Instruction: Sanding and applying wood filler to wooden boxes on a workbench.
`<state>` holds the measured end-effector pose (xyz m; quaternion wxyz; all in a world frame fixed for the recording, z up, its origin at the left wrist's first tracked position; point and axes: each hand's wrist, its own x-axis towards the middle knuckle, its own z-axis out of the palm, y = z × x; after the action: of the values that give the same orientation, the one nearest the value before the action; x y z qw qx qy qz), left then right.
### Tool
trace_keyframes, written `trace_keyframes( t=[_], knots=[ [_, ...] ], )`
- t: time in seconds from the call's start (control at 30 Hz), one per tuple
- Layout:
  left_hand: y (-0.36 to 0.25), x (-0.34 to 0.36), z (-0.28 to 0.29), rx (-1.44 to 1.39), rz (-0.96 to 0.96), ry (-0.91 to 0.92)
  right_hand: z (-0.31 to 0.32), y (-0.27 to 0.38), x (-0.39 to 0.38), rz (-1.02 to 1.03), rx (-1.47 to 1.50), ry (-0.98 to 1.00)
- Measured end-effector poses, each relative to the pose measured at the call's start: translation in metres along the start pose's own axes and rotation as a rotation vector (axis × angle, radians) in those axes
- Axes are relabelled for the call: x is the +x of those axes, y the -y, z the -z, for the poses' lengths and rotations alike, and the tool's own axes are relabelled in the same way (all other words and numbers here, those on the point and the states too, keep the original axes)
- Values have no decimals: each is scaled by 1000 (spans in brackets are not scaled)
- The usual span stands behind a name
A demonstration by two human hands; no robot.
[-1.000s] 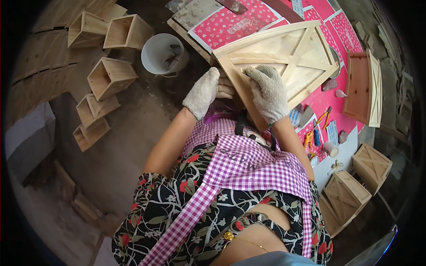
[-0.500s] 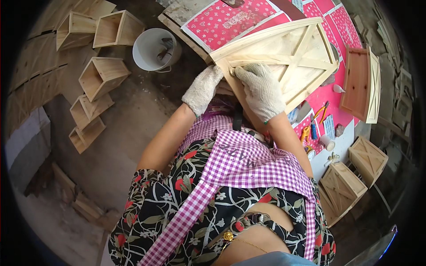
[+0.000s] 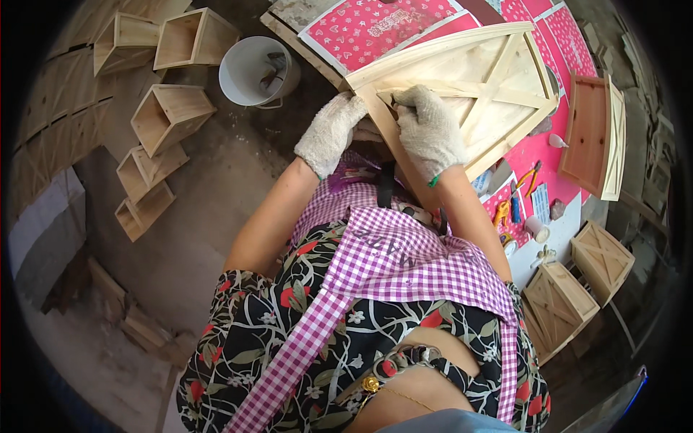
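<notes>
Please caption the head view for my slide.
Gloved left hand and gloved right hand on an X-braced wooden piece at a pink-covered table.

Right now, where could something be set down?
Mostly bare floor lies between the wooden boxes, white bucket and left hand; some pink tabletop shows between the panel and reddish crate. Crowded: around the blue-handled tool and white tub.

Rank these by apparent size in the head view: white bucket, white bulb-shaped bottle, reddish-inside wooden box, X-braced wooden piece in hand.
1. X-braced wooden piece
2. Reddish-inside wooden box, modestly ahead of the bucket; its true size is unsure near the bent rim
3. White bucket
4. White bulb-shaped bottle
</notes>
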<state>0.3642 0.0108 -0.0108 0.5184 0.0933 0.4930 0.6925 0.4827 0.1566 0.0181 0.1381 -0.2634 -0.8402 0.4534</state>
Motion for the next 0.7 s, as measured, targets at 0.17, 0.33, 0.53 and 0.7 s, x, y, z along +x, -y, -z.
trace_keyframes(
  t=[0.17, 0.33, 0.53, 0.7],
  knots=[
    [-3, 1, -3, -17, -16, -56, 1, 5, -5, 22, -122, -9],
    [6, 6, -4, -18, -16, -51, 4, -18, -19, 42, 57, -154],
    [7, 6, -5, -37, -49, -30, 5, 3, -13, 276, -170, -150],
    [-3, 9, -9, -26, -9, 0, 1, -2, -1, 365, -344, -85]
  ],
)
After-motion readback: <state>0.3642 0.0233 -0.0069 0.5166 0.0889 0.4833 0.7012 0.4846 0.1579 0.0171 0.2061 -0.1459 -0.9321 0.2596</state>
